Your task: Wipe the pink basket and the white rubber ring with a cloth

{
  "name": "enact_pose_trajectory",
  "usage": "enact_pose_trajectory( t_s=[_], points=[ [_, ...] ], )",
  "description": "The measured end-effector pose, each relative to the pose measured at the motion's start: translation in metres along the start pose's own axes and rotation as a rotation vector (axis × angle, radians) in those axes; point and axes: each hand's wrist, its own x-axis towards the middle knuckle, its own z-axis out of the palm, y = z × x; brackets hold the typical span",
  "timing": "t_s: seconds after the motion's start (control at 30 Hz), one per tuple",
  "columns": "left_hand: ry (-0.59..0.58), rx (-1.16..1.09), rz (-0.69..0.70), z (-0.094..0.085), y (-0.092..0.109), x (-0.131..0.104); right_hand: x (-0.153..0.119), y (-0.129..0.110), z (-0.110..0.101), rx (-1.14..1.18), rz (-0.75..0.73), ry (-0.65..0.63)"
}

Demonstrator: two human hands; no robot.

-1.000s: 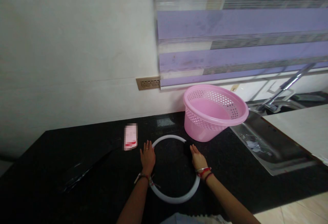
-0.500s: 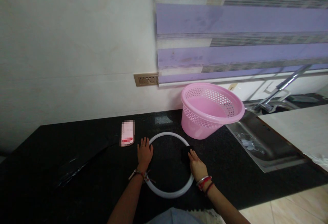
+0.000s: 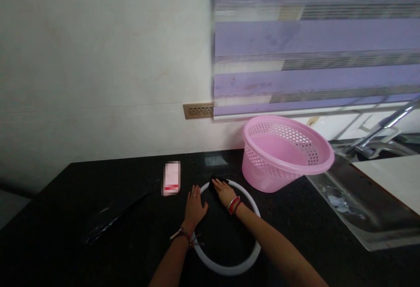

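Note:
A white ring (image 3: 251, 197) lies flat on the black countertop (image 3: 131, 252); what fills its middle looks as dark as the counter. My left hand (image 3: 194, 208) rests flat on the ring's left side with fingers stretched out and thumb apart. At the ring's far edge, my right hand (image 3: 225, 194) presses a bunched black cloth (image 3: 215, 180) onto the rim. That cloth is partly hidden under my fingers, and my right forearm crosses over the ring's right side.
A pink plastic basket (image 3: 288, 169) with a perforated band stands beyond the ring to the right. Behind my left hand lies a pink, blurred-out item (image 3: 171, 177). Crumpled black plastic (image 3: 108, 221) is at left. A steel sink (image 3: 344, 199) and faucet (image 3: 390, 120) are at right.
My right hand has slid the black cloth from the ring's right side round to its far edge. My left hand stays at the left side. The camera view has shifted somewhat.

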Motion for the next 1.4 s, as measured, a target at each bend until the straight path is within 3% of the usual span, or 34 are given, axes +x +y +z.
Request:
enact_pose_trajectory(
  t_s=[0.17, 0.33, 0.6, 0.73, 0.83, 0.97, 1.07, 1.17, 1.27, 1.4],
  points=[
    [-0.008, -0.022, -0.016, -0.001, 0.001, -0.001, -0.024, 0.016, 0.000, -0.139, 0.126, -0.070],
    [-0.026, -0.036, -0.020, -0.003, 0.002, -0.001, -0.049, 0.033, 0.005, -0.189, 0.216, -0.003],
    [-0.009, -0.072, -0.019, 0.000, 0.001, 0.000, 0.006, 0.005, -0.002, -0.029, -0.116, -0.106],
    [0.008, -0.069, -0.032, 0.000, 0.001, 0.001, 0.007, 0.012, -0.006, -0.044, -0.111, -0.125],
    [0.013, -0.054, -0.057, -0.003, 0.002, 0.001, -0.018, 0.034, -0.008, -0.088, 0.036, -0.116],
    [0.018, -0.043, -0.109, -0.006, 0.001, 0.001, -0.084, 0.052, -0.002, -0.142, 0.233, -0.064],
    [0.024, -0.022, -0.150, -0.007, 0.001, 0.000, -0.141, 0.039, 0.008, -0.161, 0.252, 0.012],
    [0.042, 0.014, -0.178, -0.008, 0.001, -0.001, -0.178, 0.012, 0.019, -0.157, 0.281, 0.048],
    [0.048, 0.022, -0.177, -0.010, 0.002, -0.002, -0.187, -0.006, 0.025, -0.170, 0.344, 0.063],
    [0.028, -0.002, -0.113, -0.013, 0.001, 0.000, -0.167, 0.001, 0.022, -0.188, 0.379, 0.080]
  ],
)
